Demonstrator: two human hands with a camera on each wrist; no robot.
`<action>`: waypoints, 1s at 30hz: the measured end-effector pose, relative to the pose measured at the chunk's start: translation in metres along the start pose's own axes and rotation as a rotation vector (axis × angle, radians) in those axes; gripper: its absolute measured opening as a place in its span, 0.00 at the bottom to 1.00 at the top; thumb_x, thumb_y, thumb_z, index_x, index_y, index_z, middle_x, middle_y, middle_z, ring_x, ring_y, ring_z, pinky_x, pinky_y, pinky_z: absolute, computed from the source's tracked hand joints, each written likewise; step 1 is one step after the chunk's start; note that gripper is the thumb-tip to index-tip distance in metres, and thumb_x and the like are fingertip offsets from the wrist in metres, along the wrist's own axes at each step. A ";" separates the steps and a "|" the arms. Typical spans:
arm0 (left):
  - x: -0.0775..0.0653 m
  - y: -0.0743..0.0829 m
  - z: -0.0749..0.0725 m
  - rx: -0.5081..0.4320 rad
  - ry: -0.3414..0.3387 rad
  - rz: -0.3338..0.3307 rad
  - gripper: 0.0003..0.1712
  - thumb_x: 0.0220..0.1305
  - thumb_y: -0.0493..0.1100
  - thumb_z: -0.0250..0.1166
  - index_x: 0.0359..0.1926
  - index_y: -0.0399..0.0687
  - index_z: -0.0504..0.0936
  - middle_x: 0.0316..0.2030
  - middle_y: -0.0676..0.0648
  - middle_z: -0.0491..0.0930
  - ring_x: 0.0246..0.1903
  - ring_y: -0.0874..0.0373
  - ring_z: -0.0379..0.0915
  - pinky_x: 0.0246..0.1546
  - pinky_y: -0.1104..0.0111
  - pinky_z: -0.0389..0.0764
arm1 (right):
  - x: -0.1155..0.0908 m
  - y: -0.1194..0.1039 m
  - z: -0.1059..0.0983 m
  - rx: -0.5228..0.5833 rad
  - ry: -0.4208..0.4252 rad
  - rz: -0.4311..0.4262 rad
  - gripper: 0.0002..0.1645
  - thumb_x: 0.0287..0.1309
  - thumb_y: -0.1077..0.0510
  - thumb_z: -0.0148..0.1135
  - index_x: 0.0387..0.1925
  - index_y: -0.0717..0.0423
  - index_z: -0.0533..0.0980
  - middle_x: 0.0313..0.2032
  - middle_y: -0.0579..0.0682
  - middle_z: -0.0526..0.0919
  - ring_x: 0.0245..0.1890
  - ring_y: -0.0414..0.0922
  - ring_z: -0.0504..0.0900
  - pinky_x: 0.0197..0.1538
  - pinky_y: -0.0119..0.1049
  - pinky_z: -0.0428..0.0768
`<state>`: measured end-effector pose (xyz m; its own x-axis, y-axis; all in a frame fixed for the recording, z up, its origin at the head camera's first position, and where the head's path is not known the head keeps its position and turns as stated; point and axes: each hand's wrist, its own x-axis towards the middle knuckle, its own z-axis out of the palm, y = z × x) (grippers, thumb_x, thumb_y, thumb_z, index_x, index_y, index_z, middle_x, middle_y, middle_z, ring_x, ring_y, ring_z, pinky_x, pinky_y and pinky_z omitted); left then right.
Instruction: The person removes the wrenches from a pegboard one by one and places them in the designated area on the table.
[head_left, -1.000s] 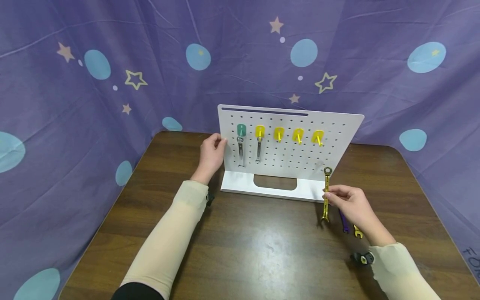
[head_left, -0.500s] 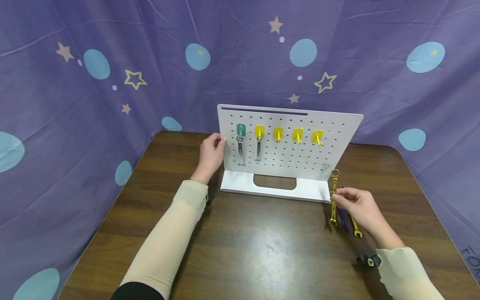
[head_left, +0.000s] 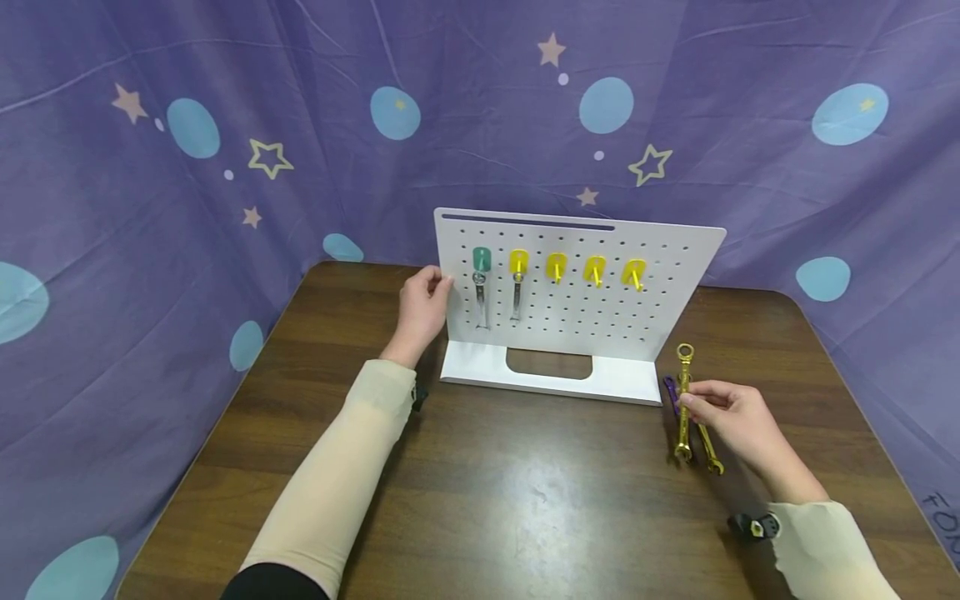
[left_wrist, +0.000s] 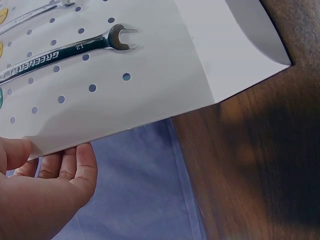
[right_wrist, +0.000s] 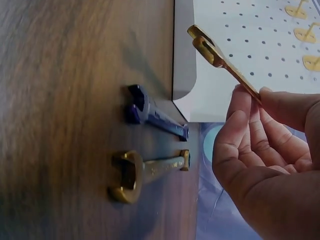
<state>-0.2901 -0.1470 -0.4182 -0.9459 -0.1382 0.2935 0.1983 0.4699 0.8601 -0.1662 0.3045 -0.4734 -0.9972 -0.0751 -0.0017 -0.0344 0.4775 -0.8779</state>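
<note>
My left hand (head_left: 423, 310) pinches the left edge of a white pegboard (head_left: 585, 321), thumb in front and fingers behind in the left wrist view. From its green hook (head_left: 482, 258) hangs a silver combination wrench (left_wrist: 65, 51) with a dark lettered handle; a second silver wrench (head_left: 517, 298) hangs on the leftmost yellow hook. Right of the board, my right hand (head_left: 738, 421) holds a gold combination wrench (head_left: 684, 408) between thumb and fingertips, ring end up. Below it on the table lie a purple wrench (right_wrist: 160, 119) and another gold wrench (right_wrist: 150, 172).
Three more yellow hooks (head_left: 595, 272) line the pegboard to the right, with nothing hanging on them. The board's base has a cut-out at its middle. A brown wooden table (head_left: 465, 492) carries everything, and a purple patterned curtain (head_left: 480, 100) hangs behind it.
My right hand has moved right with the gold wrench, away from the board and over the wrenches on the table. The left hand stays at the board's edge.
</note>
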 end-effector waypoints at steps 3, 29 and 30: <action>0.000 0.000 0.000 0.004 0.001 0.004 0.10 0.77 0.38 0.58 0.42 0.33 0.81 0.42 0.37 0.84 0.41 0.48 0.78 0.43 0.57 0.79 | -0.001 0.003 -0.003 -0.004 0.002 0.005 0.21 0.71 0.59 0.64 0.51 0.78 0.77 0.41 0.65 0.86 0.33 0.39 0.86 0.39 0.36 0.84; -0.002 0.002 -0.001 0.019 -0.011 -0.021 0.11 0.78 0.40 0.58 0.43 0.35 0.80 0.43 0.38 0.83 0.41 0.50 0.77 0.41 0.58 0.78 | -0.009 0.012 -0.031 -0.143 -0.046 0.165 0.25 0.72 0.54 0.62 0.51 0.78 0.77 0.34 0.55 0.85 0.31 0.43 0.82 0.33 0.38 0.81; -0.002 0.002 -0.001 0.020 -0.010 -0.018 0.11 0.78 0.40 0.58 0.43 0.35 0.80 0.43 0.38 0.83 0.41 0.50 0.77 0.41 0.58 0.78 | -0.009 0.013 -0.032 -0.146 -0.047 0.170 0.25 0.72 0.55 0.62 0.50 0.78 0.77 0.33 0.54 0.85 0.30 0.44 0.82 0.33 0.38 0.81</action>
<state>-0.2875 -0.1466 -0.4167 -0.9520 -0.1379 0.2733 0.1759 0.4844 0.8570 -0.1599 0.3391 -0.4694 -0.9854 -0.0214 -0.1687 0.1211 0.6079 -0.7847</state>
